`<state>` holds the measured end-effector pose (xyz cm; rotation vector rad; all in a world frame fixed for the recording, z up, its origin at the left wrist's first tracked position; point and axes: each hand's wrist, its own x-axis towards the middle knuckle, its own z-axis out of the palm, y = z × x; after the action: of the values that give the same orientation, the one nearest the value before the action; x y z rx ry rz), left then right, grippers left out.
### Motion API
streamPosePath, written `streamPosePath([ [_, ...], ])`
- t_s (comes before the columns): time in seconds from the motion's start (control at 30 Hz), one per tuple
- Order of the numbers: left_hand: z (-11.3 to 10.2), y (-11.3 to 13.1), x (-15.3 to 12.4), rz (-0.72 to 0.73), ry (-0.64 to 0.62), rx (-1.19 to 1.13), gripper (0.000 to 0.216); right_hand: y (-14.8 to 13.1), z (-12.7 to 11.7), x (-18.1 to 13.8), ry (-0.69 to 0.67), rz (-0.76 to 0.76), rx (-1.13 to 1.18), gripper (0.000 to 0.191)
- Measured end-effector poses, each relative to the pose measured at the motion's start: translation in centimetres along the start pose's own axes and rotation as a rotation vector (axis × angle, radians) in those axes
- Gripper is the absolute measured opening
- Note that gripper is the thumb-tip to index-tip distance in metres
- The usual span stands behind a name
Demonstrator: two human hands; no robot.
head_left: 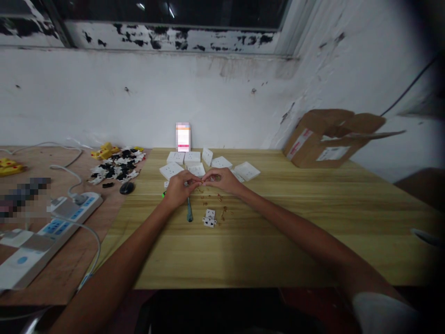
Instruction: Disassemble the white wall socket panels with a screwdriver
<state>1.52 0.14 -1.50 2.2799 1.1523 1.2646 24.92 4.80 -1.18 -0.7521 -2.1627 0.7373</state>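
My left hand [179,187] and my right hand [222,180] meet above the wooden table [278,222], fingers pinched together on a tiny part I cannot make out. Just behind them lie several white socket face plates [247,170]. A screwdriver [189,211] lies under my left hand, pointing toward me. A small white socket insert [210,218] and scattered small brass pieces [224,212] sit in front of my hands.
An open cardboard box [325,139] stands at the back right. A lit phone [183,137] leans on the wall. On the left table lie power strips [52,227] with cables, a pile of black-and-white parts [116,169] and yellow parts [104,150].
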Motion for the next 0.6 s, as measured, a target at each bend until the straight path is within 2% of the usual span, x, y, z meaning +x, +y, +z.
streamPosePath([
  [0.6, 0.25, -0.18, -0.05, 0.047, 0.037, -0.009, 0.008, 0.03, 0.13, -0.02, 0.018, -0.014, 0.048, 0.02],
])
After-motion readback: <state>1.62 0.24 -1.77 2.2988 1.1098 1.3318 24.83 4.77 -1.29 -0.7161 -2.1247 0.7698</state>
